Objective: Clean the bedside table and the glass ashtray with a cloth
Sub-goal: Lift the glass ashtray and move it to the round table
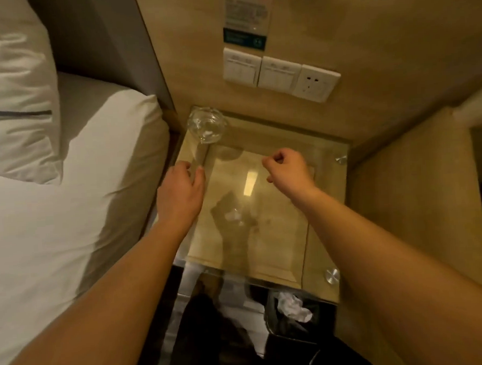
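from the head view: glass-topped bench (267,231) beside the bed (54,220), tucked against the wooden wall under the switches (262,69) and socket (315,83). glass ashtray (207,125) at the far left corner of the bench, standing upright, close to the bed side. left hand (180,191) low over the left edge of the bench, fingers loosely bent and a little apart, holding nothing that shows. right hand (285,166) above the middle of the bench, curled nearly closed with thumb and finger pinched together; cannot tell if anything thin sits in the pinch. no cloth anywhere in sight (maybe out of the picture). smudges and a bright strip of lamp light on the glass top. bin (291,313) with crumpled paper on the floor below the near edge.

likely right at the start, nothing wiped yet. best way on: get the cloth first. then lift the ashtray with the left hand, gripping the thick rim, not the slippery inside. wipe the spot under it too. rub the glass top in long lines from the wall side to the near edge, so dirt goes one way. watch the metal studs (332,275) at the corners, where dust likes to hide. keep the ashtray away from the bench edge, since glass on glass can slide and chip.
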Action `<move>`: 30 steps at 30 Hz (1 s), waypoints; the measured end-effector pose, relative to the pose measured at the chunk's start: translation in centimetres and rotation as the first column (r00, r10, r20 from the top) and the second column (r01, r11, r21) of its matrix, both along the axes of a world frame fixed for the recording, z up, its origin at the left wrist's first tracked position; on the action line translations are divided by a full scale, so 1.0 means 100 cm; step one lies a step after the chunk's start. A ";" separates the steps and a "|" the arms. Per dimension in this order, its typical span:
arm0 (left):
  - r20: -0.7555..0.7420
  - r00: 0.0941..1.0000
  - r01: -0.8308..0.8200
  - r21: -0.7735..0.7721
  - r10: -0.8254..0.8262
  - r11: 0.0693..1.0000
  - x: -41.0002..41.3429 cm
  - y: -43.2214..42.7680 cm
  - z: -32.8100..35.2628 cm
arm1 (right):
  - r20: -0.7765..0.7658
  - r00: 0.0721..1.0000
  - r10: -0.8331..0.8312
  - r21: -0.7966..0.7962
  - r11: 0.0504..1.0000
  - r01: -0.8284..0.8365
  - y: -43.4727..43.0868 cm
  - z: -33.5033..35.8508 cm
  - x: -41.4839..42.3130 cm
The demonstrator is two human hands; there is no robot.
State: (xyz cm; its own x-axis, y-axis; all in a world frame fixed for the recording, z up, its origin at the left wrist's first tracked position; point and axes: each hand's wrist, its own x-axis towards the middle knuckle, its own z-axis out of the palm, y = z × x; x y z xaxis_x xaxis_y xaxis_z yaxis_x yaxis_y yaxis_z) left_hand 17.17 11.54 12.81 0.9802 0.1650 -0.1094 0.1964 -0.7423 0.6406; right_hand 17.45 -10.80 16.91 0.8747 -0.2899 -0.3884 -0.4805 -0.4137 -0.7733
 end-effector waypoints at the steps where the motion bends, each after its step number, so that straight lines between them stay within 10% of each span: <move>1: -0.012 1.000 0.003 0.000 -0.003 1.000 0.016 0.004 -0.008 | -0.011 1.000 0.000 0.000 1.000 0.000 0.007 -0.009 0.017; 16: -0.168 0.964 0.217 0.054 -0.206 0.975 0.199 0.030 -0.083 | -0.079 0.997 -0.013 -0.143 0.990 0.002 0.073 -0.126 0.187; 30: -0.025 0.907 0.421 0.062 -0.420 0.905 0.185 0.012 -0.050 | 0.109 0.992 -0.056 -0.116 0.991 0.069 0.053 -0.097 0.145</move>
